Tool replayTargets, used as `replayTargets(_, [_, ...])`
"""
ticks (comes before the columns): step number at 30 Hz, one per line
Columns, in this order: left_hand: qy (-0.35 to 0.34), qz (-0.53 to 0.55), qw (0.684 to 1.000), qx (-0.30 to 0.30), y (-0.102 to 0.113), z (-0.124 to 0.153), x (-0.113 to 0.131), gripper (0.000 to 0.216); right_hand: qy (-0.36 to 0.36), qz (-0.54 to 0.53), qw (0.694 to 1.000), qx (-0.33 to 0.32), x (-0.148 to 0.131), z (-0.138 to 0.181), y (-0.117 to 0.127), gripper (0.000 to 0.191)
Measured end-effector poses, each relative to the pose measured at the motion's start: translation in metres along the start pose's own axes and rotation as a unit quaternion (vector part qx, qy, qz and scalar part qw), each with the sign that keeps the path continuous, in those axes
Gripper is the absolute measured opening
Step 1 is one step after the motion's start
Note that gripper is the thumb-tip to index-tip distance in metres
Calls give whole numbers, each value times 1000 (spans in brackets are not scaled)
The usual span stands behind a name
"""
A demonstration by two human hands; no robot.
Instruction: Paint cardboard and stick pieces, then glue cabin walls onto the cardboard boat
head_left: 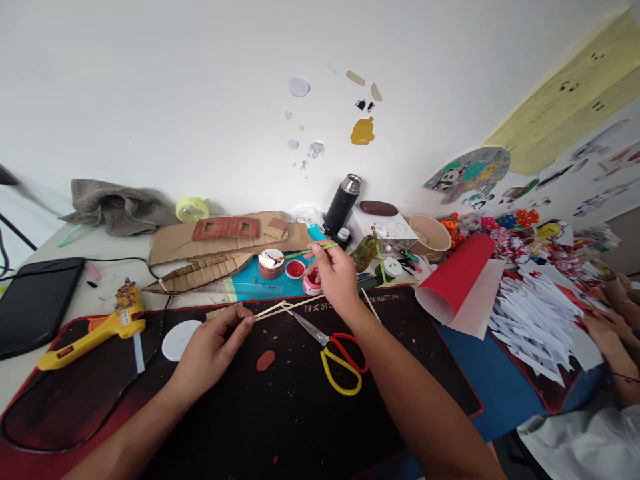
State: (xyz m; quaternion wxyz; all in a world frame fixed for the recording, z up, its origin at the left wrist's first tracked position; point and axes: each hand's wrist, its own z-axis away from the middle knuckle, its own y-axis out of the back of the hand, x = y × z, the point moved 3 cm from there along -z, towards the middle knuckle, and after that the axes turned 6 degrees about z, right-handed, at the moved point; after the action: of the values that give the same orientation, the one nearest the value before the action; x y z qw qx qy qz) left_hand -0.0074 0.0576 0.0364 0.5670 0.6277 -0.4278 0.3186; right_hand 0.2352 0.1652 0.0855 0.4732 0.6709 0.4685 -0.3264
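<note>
My left hand [220,333] pinches thin wooden sticks [270,311] between thumb and fingers. Their far ends reach right, past the tips of the scissors. In my right hand [334,277] is a thin green paintbrush [300,253], pointing left towards an open brown paint jar [271,265]. Below the brush stand a small pot of red paint [295,269] and a pink-rimmed jar [313,283], which the right fingers partly cover; whether they touch it I cannot tell. Scissors [330,347] with red and yellow handles lie on the black mat [300,427], near a reddish-brown cardboard piece [266,361].
A yellow glue gun [100,333] with its cord lies left, beside a white disc [181,340]. Behind are a cardboard boat shape [200,275], a painted cardboard panel [225,229] and a black flask [343,203]. Right are red rolled paper [457,280], paper strips [533,320] and another person's hands [613,340].
</note>
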Motion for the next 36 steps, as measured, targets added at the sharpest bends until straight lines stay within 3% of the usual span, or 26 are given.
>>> replayTargets(10, [1,-6,1000,0,1,0,0,40,99,150,983,-44,-24,7,7,28])
replayTargets(22, [18,-4,1000,-10,0,0,-1,41,125,157,979,-41,-29,13,9,31])
replayTargets(26, [26,8,1000,-6,0,-1,2,41,112,109,988,6,-29,15,15,30])
replayTargets(30, [34,31,999,-8,0,-1,2,44,52,0,996,68,-30,22,25,33])
replayTargets(36, [83,132,987,33,-1,1,6,54,-37,-117,982,143,-33,55,36,39])
